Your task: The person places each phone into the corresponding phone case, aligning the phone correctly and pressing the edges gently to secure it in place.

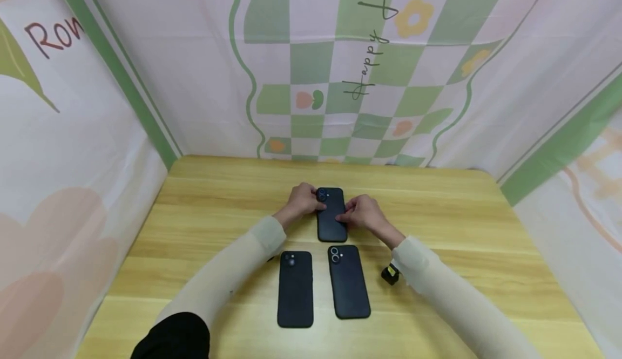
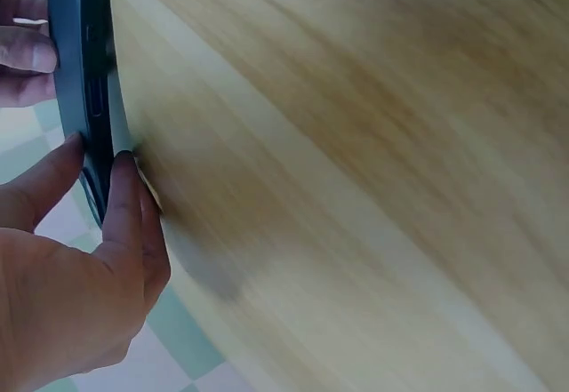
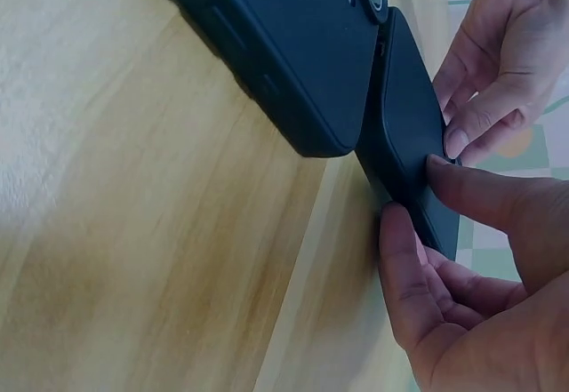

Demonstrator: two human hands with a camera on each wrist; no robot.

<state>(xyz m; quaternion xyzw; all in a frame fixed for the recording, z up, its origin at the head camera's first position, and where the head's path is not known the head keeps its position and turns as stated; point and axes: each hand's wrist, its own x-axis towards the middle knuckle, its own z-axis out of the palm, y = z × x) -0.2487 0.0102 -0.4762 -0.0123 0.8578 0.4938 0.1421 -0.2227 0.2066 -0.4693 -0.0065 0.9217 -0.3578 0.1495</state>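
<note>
A black smartphone (image 1: 332,224) with its camera side up is held between both hands near the back of the table. My left hand (image 1: 303,200) pinches its left edge by the camera corner, thumb on the back. On the opposite edge, my right hand (image 1: 363,212) pinches it, thumb also on top. In the left wrist view, the phone (image 2: 84,63) is seen edge-on with the left fingers under its side. The right wrist view shows the right thumb over the held phone (image 3: 411,116) and fingers beneath its edge.
Two more black phones lie camera side up nearer the front: a left one (image 1: 295,290) and a right one (image 1: 350,282). A small black object with a yellow mark (image 1: 390,274) is by the right sleeve. Printed cloth (image 1: 311,132) borders the wooden table (image 1: 437,202).
</note>
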